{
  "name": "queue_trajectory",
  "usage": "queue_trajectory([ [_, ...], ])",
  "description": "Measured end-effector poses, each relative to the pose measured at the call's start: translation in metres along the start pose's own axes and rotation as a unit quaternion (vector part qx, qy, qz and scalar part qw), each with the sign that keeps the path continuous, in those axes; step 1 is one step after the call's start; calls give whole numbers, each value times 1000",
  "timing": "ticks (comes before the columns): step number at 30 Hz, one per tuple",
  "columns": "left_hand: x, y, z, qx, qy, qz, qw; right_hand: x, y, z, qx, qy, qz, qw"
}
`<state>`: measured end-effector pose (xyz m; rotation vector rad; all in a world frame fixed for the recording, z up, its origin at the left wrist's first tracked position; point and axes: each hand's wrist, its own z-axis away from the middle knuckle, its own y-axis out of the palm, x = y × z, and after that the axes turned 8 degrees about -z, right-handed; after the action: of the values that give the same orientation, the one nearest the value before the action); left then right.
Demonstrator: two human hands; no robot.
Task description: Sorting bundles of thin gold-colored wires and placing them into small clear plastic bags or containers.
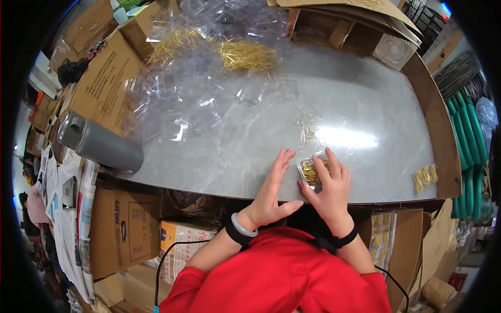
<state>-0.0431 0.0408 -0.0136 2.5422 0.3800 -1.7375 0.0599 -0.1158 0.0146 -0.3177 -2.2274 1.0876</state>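
Note:
A small clear plastic box (301,168), filled with thin gold wire pieces (311,173), lies on the grey tabletop near its front edge. My right hand (331,187) reaches over it, the thumb at its near side and the fingertips bent down onto its right and far parts, gripping it. Part of the box is hidden under these fingers. My left hand (270,194) is held just left of the box, palm turned toward it, fingers stretched up and thumb apart, with nothing in it. Several loose gold wire pieces (307,127) are scattered just beyond the box.
Clear plastic boxes (193,99) are heaped at the back left, with a gold wire bundle (248,56) on them. A grey bottle (107,146) lies at the left edge. More gold wire (425,178) sits at the right, by a cardboard wall (436,130). Cardboard boxes (334,28) stand behind.

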Motion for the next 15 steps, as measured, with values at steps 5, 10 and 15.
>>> queue_trajectory([
  [5,-1,1,-3,-4,19,-171,985,3,-1,5,-15,6,19,1000],
  [10,-5,3,-3,7,49,-271,961,10,-4,5,-40,0,29,999],
  [15,-5,4,-7,10,56,-295,954,6,-1,7,-37,7,32,999],
])
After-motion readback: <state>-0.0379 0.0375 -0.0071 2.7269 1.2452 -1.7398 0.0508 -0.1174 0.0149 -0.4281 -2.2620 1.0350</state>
